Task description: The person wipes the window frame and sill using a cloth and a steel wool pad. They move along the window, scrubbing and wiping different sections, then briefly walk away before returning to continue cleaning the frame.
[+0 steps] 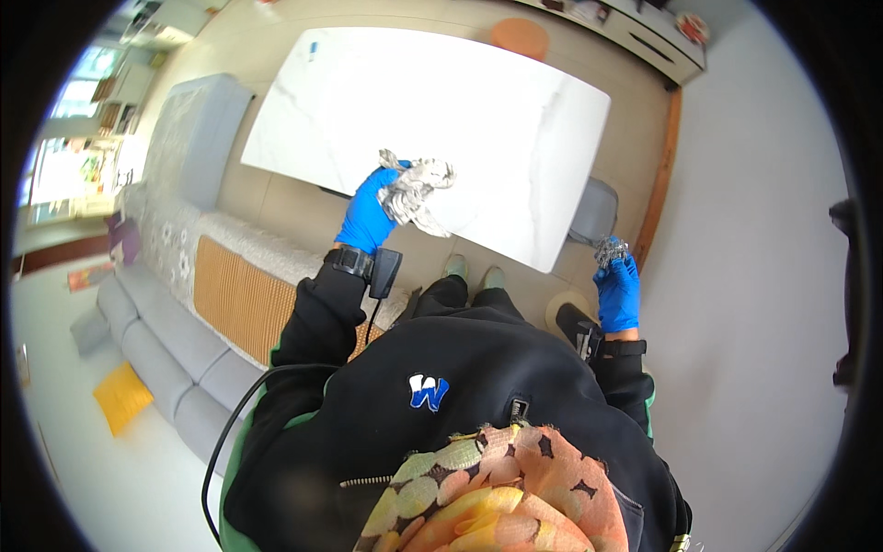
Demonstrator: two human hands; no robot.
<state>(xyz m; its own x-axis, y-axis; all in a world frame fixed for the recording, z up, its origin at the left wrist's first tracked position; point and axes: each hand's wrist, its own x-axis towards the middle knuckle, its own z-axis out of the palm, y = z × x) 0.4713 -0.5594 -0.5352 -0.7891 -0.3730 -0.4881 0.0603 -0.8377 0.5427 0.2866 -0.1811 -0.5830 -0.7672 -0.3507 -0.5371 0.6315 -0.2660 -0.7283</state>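
Observation:
My left hand [369, 210], in a blue glove, grips a crumpled grey-and-white cloth [417, 190] over the near edge of a white marble-patterned table [441, 90]. Off the table's right end, my right hand [619, 290], also gloved in blue, holds a small bunch of silvery, wiry material, perhaps a steel wool scourer [610, 251], raised at its fingertips. A small blue-and-white item [313, 51] lies at the table's far left corner.
A grey stool or chair seat [595, 210] stands by the table's right end, and an orange round stool [519, 38] behind it. A grey sofa [152, 345] with a woven mat [241, 297] is at the left. A white cabinet [641, 41] stands at the back right.

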